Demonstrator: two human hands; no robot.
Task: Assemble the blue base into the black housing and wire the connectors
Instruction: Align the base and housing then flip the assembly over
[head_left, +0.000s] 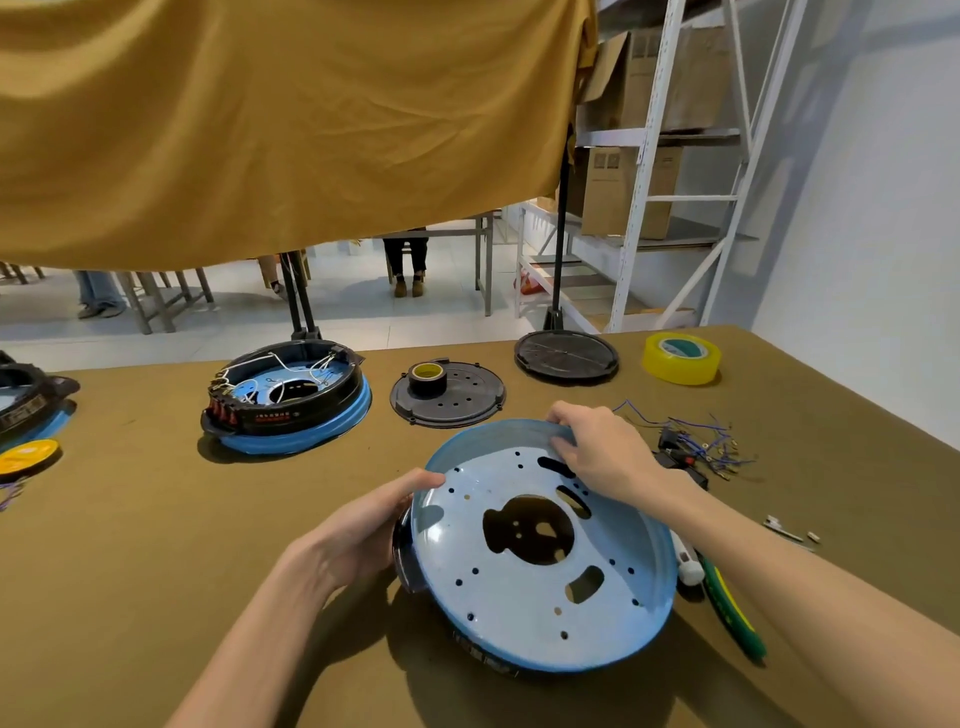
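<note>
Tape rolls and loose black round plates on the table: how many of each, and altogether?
Tape rolls: 2 (yellow roll, dark roll resting on a plate)
Loose black round plates: 2 (perforated plate, ribbed plate)
Total: 4

A mustard cloth (270, 119) is hung beyond the table's far edge. White shelving (670, 171) loaded with cardboard boxes (613, 189) is set against the pale wall (872, 218).

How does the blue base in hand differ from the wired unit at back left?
The blue base is tilted, gripped at its rim by the left hand and right hand; the wired unit lies flat, untouched. The base carries no wires; the unit holds white wires and red connectors. Both pair blue metal with black housing.
</note>
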